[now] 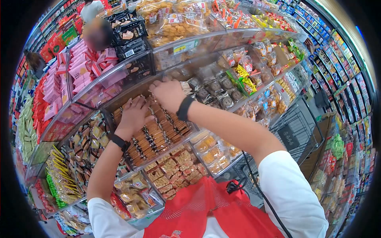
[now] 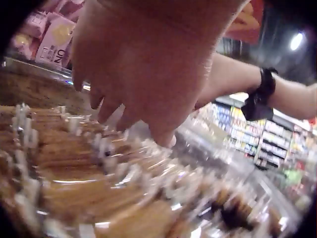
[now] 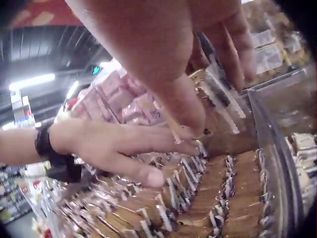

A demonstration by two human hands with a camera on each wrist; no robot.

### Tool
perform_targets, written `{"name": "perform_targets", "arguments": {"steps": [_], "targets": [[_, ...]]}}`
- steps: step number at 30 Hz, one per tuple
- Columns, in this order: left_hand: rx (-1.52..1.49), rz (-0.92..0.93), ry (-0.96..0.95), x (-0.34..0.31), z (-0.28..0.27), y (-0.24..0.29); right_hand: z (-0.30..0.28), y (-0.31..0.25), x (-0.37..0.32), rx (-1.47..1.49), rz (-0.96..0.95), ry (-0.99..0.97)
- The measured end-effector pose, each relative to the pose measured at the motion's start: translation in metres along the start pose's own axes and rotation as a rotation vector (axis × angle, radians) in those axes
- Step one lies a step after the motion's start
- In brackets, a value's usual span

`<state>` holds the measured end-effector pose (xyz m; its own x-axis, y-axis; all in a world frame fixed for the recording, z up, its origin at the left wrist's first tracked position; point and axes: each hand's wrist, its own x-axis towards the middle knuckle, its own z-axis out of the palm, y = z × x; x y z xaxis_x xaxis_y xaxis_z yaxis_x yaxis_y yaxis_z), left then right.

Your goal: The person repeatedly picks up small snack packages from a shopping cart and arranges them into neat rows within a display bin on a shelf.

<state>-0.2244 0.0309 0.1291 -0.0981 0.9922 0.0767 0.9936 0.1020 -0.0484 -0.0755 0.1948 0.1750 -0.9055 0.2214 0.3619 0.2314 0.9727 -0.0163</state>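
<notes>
Rows of brown wrapped snack packets [image 1: 156, 137] stand in a clear-walled bin in the head view. My left hand [image 1: 135, 115] rests across them, fingers extended; in the right wrist view the left hand [image 3: 114, 146] lies flat with its thumb apart. At the bin's back, my right hand [image 1: 168, 95] has its fingers bent down. The right wrist view shows the right hand [image 3: 173, 64] pinching a clear-wrapped packet [image 3: 223, 99] between thumb and fingers. The left hand [image 2: 143, 64] hangs over blurred packets [image 2: 74, 153] in the left wrist view, its fingertips at their tops.
Pink packets [image 1: 83, 71] and black packets [image 1: 133, 33] fill a higher shelf. Dark round snacks [image 1: 216, 87] lie right of the bin, reddish nut bars [image 1: 176, 170] in front. A shopping cart [image 1: 295, 137] stands at the right. A person [image 1: 92, 11] is at the upper left.
</notes>
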Motion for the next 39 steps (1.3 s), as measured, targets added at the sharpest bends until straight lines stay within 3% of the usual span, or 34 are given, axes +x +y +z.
{"name": "perform_targets", "arguments": {"steps": [6, 12, 13, 17, 23, 27, 31, 34, 38, 39], "targets": [[0.042, 0.007, -0.001, -0.006, 0.006, -0.01, 0.064, -0.02, 0.037, -0.054, 0.203, -0.073], [-0.011, -0.071, -0.12, -0.01, 0.001, -0.011, 0.087, -0.017, 0.04, 0.155, 0.116, -0.136], [-0.017, -0.07, -0.13, -0.011, 0.0, -0.013, 0.098, -0.015, 0.04, 0.15, 0.076, -0.055], [-0.049, -0.092, -0.218, -0.002, -0.014, -0.014, 0.105, -0.022, 0.031, 0.233, 0.193, -0.006], [-0.183, -0.061, 0.01, 0.013, -0.014, -0.013, 0.1, -0.019, 0.026, 0.251, 0.254, 0.076], [-0.113, -0.008, 0.055, 0.024, 0.004, -0.016, 0.115, -0.019, 0.035, 0.4, 0.503, 0.055], [-0.028, -0.017, 0.051, 0.032, 0.001, -0.009, 0.122, -0.006, 0.028, 0.546, 0.4, 0.063], [0.015, -0.072, 0.022, 0.036, 0.009, -0.009, 0.135, -0.007, 0.029, 0.601, 0.448, 0.057], [0.023, -0.265, -0.132, 0.057, -0.031, 0.025, 0.069, -0.031, 0.011, 0.563, 0.608, -0.026], [0.068, -0.232, -0.131, 0.06, -0.032, 0.03, 0.029, -0.031, -0.002, 0.586, 0.539, -0.115]]}}
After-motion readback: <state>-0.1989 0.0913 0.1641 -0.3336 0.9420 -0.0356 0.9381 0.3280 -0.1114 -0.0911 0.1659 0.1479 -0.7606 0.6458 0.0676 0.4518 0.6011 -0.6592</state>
